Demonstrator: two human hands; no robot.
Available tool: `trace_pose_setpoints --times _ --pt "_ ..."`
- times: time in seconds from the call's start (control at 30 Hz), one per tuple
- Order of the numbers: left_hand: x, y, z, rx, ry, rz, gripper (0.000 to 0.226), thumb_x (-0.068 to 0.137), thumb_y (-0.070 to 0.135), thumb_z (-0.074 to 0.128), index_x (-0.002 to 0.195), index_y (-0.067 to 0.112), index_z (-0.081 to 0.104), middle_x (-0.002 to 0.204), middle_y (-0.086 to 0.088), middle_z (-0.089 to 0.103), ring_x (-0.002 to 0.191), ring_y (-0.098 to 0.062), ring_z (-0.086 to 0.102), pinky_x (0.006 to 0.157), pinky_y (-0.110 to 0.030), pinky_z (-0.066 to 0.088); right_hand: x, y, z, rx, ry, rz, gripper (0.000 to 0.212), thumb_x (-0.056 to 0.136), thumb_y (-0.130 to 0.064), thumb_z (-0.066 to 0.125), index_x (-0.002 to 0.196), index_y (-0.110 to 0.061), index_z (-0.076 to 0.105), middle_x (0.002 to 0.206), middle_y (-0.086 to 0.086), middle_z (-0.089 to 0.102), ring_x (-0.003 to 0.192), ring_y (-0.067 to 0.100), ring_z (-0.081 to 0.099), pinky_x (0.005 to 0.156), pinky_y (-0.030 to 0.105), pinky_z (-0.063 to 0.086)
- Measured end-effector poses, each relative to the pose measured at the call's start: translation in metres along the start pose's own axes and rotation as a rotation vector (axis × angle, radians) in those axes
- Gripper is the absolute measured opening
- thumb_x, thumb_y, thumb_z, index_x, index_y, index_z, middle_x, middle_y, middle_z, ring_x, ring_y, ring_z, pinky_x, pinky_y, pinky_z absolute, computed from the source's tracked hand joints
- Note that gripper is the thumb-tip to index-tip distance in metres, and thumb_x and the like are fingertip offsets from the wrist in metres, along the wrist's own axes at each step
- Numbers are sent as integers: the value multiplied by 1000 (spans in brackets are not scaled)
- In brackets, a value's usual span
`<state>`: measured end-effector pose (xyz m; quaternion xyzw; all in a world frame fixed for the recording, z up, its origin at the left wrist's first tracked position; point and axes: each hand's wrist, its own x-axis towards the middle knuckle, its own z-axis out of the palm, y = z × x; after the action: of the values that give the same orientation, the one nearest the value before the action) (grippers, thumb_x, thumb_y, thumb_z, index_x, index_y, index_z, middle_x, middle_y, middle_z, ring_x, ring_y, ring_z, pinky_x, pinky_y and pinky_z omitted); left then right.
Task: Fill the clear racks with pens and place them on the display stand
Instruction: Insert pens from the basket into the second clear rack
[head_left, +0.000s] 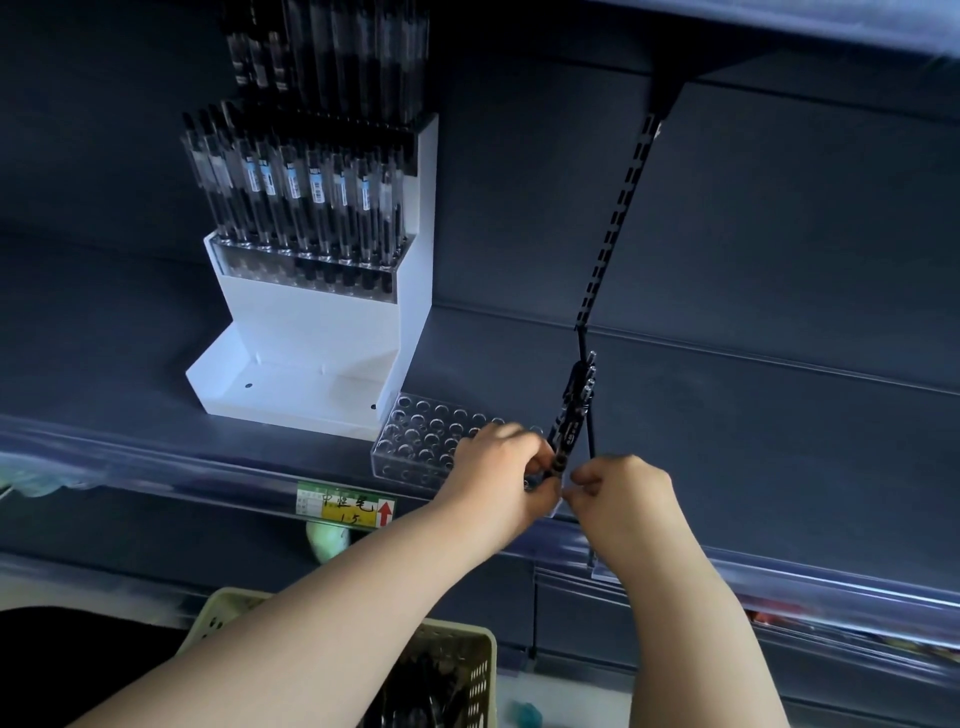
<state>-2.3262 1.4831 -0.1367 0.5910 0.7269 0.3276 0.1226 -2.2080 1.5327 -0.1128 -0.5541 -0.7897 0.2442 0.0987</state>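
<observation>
Basket: pale perforated basket (475, 680) at the bottom edge, closest to the viewer, with dark pens inside.
Left hand: the left hand (498, 467) is curled round the lower end of a bundle of pens (571, 415), which stands up above the shelf's front edge.
Right hand: the right hand (623, 499) is just beside the left, fingertips pinched together on what looks like a single thin pen (589, 431) rising beside the bundle.
Clear rack: an empty clear rack (415, 436) lies on the shelf (727, 415), just beside the stand's front right corner and partly behind the left hand. No pens show in its holes.
Display stand: white stepped display stand (311, 332). Its middle step carries a filled rack (306, 260), more pens stand above that, and the lowest step (291, 384) holds no rack.
Progress: roughly partway, by my judgement. The upper levels are stocked; this rack is yet to be filled and set on the lowest step.
</observation>
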Motion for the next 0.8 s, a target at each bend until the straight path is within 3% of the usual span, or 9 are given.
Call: trace_pose_setpoints --times 0.33,0.57,0.8 --pt "1 -1 -1 9 -34 -30 16 81 26 65 93 16 67 85 10 48 93 -18 55 86 -33 42 0 2 0 -12 21 0 20 85 -6 54 99 1 66 102 18 68 100 34 60 78 38 53" --pt "1 -2 1 123 -46 -40 20 84 32 62 97 17 66 102 0 60 100 -20 54 88 -33 40 0 1 -2 -13 2 8 18 87 -7 54 99 -6 68 100 14 68 90 31 64 76 31 52" --pt "-11 -13 -14 197 -2 -46 37 85 43 61 114 20 62 115 1 57 112 -20 47 96 -35 36 -8 -4 -9 -53 55 -1 20 84 -5 55 100 5 64 101 22 67 100 36 60 79 43 55"
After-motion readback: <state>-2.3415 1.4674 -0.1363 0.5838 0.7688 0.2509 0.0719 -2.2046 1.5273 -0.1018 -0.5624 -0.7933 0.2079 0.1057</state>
